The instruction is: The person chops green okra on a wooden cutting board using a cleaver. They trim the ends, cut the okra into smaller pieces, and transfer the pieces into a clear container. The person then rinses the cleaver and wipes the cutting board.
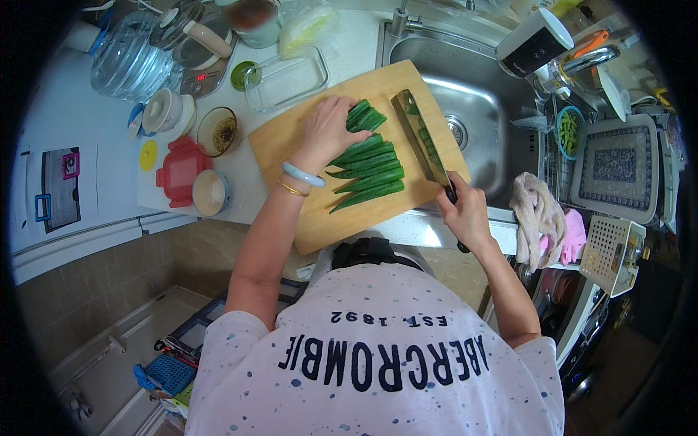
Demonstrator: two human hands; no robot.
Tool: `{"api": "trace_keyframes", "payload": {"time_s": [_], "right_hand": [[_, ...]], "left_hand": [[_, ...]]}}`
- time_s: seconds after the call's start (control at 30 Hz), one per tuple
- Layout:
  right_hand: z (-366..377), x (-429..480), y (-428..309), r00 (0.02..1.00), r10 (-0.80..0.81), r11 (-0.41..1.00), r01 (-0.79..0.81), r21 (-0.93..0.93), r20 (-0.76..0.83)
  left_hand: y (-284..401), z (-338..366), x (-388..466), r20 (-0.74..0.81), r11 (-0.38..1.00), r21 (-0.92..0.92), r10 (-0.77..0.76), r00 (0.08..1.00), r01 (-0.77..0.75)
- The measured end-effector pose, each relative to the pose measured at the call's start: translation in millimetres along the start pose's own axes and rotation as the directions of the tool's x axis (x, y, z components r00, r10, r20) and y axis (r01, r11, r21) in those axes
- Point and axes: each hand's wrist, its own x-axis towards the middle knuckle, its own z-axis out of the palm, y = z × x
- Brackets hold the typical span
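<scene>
A row of green okra pods [373,169] lies side by side on a wooden cutting board [322,231], blunt ends to the right and tapered tips to the left. My left hand [328,131], with a pale bangle and a gold-coloured bracelet at its wrist, spans the far pods between thumb and fingers. Some of those pods are hidden beneath it. In my right hand [468,215] is the black handle of a kitchen knife [422,136]. Its broad blade extends away from me over the board, to the right of the okra and apart from it, with green reflections on its face.
The board overlaps a steel sink [480,169] at right. A glass container [286,79] stands beyond the board. Left are a glass bowl [218,131], a red lid [185,169] and a small bowl [211,192]. A towel [537,218] hangs at the right edge.
</scene>
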Motion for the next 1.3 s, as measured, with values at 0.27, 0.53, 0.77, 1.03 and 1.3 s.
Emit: {"api": "trace_keyframes", "payload": {"time_s": [0.27,0.53,0.77,1.03,1.3], "right_hand": [[1,2,0,0.999,-0.036,0.999,0.036,0.004,-0.014],[-9,10,-5,0.989,-0.094,0.995,0.088,-0.057,-0.115],[-12,13,-22,0.979,-0.164,0.982,0.151,-0.114,-0.121],[-2,23,-28,0.976,-0.218,0.937,0.203,-0.285,-0.023],[-3,26,-32,0.966,-0.258,0.910,0.242,-0.338,-0.003]], "left_hand": [[-2,1,-1,0.007,0.996,0.011,0.083,0.997,-0.083],[9,34,14,-0.171,0.956,-0.133,0.236,0.956,-0.260],[18,40,7,-0.234,0.897,-0.389,0.126,0.964,-0.211],[12,43,5,-0.327,0.900,-0.297,0.216,0.920,-0.318],[12,45,8,-0.316,0.910,-0.242,0.255,0.914,-0.338]]}}
